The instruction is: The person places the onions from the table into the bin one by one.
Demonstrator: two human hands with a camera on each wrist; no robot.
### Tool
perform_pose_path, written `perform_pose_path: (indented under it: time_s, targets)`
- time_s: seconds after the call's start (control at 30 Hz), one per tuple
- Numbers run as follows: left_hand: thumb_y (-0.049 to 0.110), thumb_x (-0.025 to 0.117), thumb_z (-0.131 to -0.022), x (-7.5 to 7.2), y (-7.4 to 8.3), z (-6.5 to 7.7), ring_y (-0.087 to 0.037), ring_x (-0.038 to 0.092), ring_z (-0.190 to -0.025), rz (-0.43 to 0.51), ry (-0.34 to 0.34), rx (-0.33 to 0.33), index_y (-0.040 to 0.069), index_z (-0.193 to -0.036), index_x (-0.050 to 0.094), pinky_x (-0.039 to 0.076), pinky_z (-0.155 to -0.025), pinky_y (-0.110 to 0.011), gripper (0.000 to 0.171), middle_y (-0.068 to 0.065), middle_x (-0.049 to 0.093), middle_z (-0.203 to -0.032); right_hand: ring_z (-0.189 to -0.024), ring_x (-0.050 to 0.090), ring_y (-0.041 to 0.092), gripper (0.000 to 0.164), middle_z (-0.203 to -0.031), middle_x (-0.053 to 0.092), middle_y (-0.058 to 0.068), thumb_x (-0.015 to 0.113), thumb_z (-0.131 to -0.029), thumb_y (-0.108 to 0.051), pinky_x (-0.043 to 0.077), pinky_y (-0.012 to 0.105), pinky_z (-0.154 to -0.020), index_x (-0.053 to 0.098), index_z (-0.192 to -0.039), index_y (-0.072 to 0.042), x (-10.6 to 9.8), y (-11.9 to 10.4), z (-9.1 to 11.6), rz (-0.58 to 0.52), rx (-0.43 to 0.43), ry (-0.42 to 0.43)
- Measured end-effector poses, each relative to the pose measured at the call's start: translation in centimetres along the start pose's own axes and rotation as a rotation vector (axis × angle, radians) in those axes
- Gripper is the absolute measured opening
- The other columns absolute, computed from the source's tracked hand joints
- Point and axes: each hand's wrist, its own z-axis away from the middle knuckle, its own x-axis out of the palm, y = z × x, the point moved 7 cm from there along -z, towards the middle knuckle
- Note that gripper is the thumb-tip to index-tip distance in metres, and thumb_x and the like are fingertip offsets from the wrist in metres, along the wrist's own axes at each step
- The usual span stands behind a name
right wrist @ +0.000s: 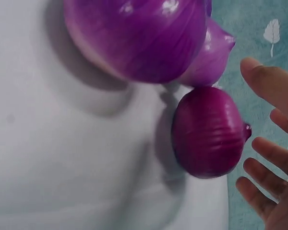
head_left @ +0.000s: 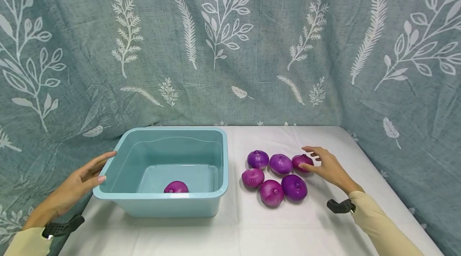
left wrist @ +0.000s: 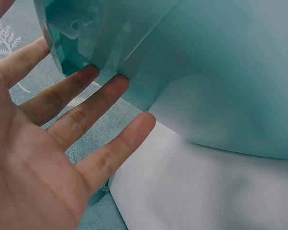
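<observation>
My left hand [head_left: 73,188] is at the left side of a light blue plastic basin [head_left: 165,205]. In the left wrist view its fingers [left wrist: 93,129] stretch out spread against the basin's outer wall, fingertips right at it. One purple onion [head_left: 176,187] lies inside the basin. On the right, my right hand [head_left: 329,167] hovers with thumb and fingers apart around a dark red-purple onion [head_left: 301,163]. The right wrist view has this onion [right wrist: 209,133] lying on the white cloth, with a gap between it and the fingers [right wrist: 266,175].
Several more purple onions [head_left: 271,193] sit in a close group just left of the right hand's onion. A white cloth [head_left: 273,232] covers the table. Behind it and at both sides hangs a blue-green leaf-patterned curtain [head_left: 259,64]. Each wrist wears a black band [head_left: 340,206].
</observation>
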Motion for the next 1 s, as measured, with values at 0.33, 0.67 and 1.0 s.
perform_pose_path:
  time_s: [0.33, 0.67, 1.0]
  targets:
    - [0.007, 0.041, -0.111, 0.1, 0.1, 0.0, 0.02, 0.027, -0.132, 0.025, -0.013, 0.005, 0.022, -0.168, 0.014, 0.043, -0.094, -0.015, 0.064, 0.005, 0.01, -0.17, -0.11, 0.062, 0.043, 0.067, -0.136, 0.059, 0.025, 0.082, -0.09, -0.037, 0.056, 0.055, -0.087, 0.059, -0.142, -0.001, 0.6, 2.0, 1.0, -0.011, 0.086, -0.049]
    - [0.008, 0.04, -0.112, 0.2, 0.0, 0.0, 0.021, 0.026, -0.131, 0.04, -0.015, -0.003, 0.022, -0.168, 0.014, 0.042, -0.094, -0.014, 0.064, 0.006, 0.007, -0.171, -0.108, 0.065, 0.04, 0.064, -0.129, 0.066, 0.02, 0.083, -0.088, -0.04, 0.056, 0.055, -0.087, 0.062, -0.139, -0.006, 1.3, 3.4, 1.5, -0.037, 0.119, -0.053]
    - [0.008, 0.04, -0.112, 0.2, 0.0, 0.0, 0.021, 0.026, -0.13, 0.042, -0.018, -0.014, 0.023, -0.168, 0.013, 0.042, -0.094, -0.014, 0.064, 0.004, 0.005, -0.171, -0.105, 0.068, 0.037, 0.069, -0.123, 0.069, 0.019, 0.08, -0.089, -0.049, 0.055, 0.053, -0.086, 0.058, -0.141, -0.01, 1.7, 4.2, 2.0, -0.059, 0.187, -0.046]
